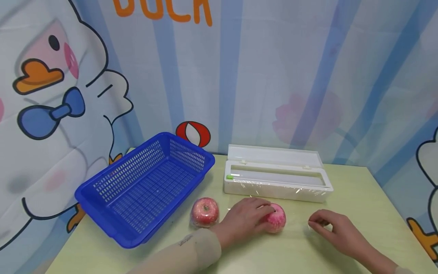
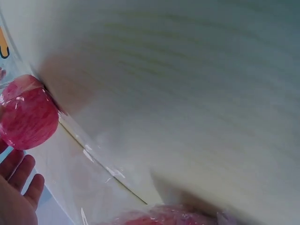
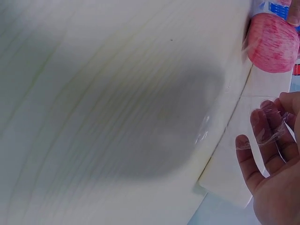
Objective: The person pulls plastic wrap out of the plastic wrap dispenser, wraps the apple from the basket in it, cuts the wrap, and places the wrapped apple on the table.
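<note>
In the head view, my left hand (image 1: 244, 217) holds a pink-red apple (image 1: 278, 219) on the table, fingers on its top and side. The left wrist view shows that apple (image 2: 30, 115) with clear film over its skin. To its right, my right hand (image 1: 337, 230) pinches the edge of thin clear plastic wrap (image 3: 275, 135) between thumb and fingertips. The wrap stretches across toward the apple. Another red apple (image 1: 205, 212), covered in shiny film, rests left of my left wrist.
Behind the hands stands a white cling film box (image 1: 273, 190) with its lid raised and a green cutter piece (image 1: 230, 177) at its left. A blue perforated basket (image 1: 184, 201) sits at the left of the pale wooden table (image 1: 356, 190). A cartoon-printed curtain (image 1: 260, 76) closes off the back.
</note>
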Demonstrator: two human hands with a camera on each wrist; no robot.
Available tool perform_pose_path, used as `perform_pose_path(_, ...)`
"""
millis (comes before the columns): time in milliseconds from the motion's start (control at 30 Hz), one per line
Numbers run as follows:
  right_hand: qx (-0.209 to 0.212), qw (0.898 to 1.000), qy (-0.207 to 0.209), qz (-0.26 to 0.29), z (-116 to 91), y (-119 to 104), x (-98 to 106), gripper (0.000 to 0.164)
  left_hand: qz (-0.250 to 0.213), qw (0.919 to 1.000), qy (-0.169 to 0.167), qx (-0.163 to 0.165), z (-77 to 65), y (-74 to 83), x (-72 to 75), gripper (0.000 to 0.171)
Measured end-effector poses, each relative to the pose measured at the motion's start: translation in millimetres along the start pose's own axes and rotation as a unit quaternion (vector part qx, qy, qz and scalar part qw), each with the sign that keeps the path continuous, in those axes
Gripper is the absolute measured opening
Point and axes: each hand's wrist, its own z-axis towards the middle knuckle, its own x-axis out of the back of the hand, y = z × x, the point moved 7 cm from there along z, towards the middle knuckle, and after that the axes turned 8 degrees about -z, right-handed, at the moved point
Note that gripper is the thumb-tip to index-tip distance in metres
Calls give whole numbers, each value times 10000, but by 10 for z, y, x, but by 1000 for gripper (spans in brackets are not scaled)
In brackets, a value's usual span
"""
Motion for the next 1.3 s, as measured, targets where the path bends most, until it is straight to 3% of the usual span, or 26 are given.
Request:
perform_pose_path(200,-52,9999,-96,-28,-1,6,22,26,-110,9999,116,-65,34,-16,15,41)
perform_pose_path(367,-304,9988,-163,-352,-16,36,95,19,-396,9992,27,75,80,-42,5,38)
perform_pose_path(467,-374,9955,48,-875,-19,15,199,32,-609,9979,-102,217,108,-61,-8,37)
perform_pose_path(567,-46,9898,461,-1348,-5,-131,304,48,-823,9959,-189,334,133,-82,-14,36)
perform_pose_path(633,448,9852,660,-1519,11,-290,313,44,-927,9948,-211,364,149,-94,-9,35)
perform_pose_path(767,1511,9710,705,-1711,27,-606,176,54,-960,9945,-162,378,173,-115,6,33)
perform_pose_path(900,2013,9587,687,-1888,25,-731,-10,60,-884,9953,-115,372,192,-133,7,33)
perform_pose_path(1000,2031,9574,622,-1957,40,-712,-114,63,-870,9953,-143,398,206,-145,4,33)
perform_pose_path(1300,1551,9722,257,-1737,83,-555,-301,67,-1029,9934,-66,512,228,-196,23,31)
